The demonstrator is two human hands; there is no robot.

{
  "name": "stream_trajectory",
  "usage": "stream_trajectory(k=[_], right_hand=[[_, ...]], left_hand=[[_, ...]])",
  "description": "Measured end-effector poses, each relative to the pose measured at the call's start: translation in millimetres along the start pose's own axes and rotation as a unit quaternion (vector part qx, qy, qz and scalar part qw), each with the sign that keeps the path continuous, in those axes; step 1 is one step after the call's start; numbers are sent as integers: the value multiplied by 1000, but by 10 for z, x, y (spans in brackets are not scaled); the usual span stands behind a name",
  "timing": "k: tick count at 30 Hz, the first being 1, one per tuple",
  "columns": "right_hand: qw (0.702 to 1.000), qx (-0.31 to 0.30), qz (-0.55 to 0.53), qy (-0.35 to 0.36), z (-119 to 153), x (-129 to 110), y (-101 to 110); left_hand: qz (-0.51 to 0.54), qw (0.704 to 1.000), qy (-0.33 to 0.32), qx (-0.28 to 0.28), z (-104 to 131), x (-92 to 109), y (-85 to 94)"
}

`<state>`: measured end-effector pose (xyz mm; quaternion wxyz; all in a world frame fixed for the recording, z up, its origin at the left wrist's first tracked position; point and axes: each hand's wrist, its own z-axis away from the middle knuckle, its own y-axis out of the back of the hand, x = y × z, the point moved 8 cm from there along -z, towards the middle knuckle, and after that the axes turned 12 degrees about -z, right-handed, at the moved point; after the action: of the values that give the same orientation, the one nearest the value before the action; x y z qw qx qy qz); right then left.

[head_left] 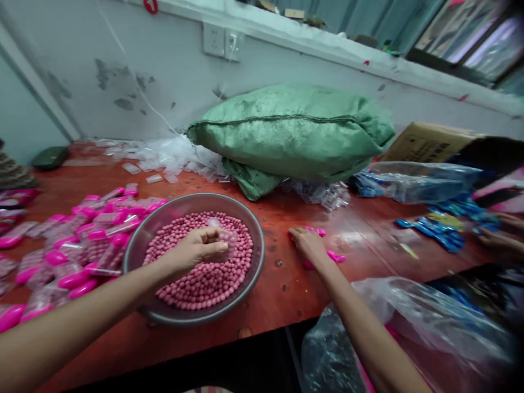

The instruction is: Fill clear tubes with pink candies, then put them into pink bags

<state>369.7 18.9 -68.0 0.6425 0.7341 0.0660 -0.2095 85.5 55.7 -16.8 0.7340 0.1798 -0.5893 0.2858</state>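
Note:
My left hand is closed around a small clear plastic case, held above a grey basin. Pink beads fill much of the basin, and some pink shows through the case. On the red table to the right, my right hand curls its fingers down over bright pink plastic caps; its fingertips are partly hidden. Left of the basin lies a heap of bead-filled clear cases with pink caps.
Clear empty cases lie piled along the wall beside a big green sack. Farther right are blue packets, a cardboard box and another person's hand. A clear plastic bag hangs at the table's front edge.

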Motion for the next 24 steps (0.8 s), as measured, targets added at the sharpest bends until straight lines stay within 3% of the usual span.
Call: stream_trajectory(k=[5,8,11,13,16,18,22,24], right_hand=[[1000,4,-10,13,-21,50,41],[999,31,-21,11,-5,-92,162],[987,93,-126,21,97,-585,355],[965,103,-230,77,189,-1125,444],[936,65,-292,187,321,-1942,482],[916,24,-340,213,373,-2237,446],[848,-119,-496,143,379,-2291,205],[819,-159,-540,109,374,-2254,129]], left_hand=[[90,996,-20,0,90,43,46],[95,995,-39,3,116,85,60],[74,996,-56,0,120,118,27],[53,996,-70,-2,117,143,-7],[27,995,-99,6,135,191,-21],[12,993,-118,17,173,215,16],[-31,989,-136,38,292,211,174],[-65,986,-143,49,352,208,267]])
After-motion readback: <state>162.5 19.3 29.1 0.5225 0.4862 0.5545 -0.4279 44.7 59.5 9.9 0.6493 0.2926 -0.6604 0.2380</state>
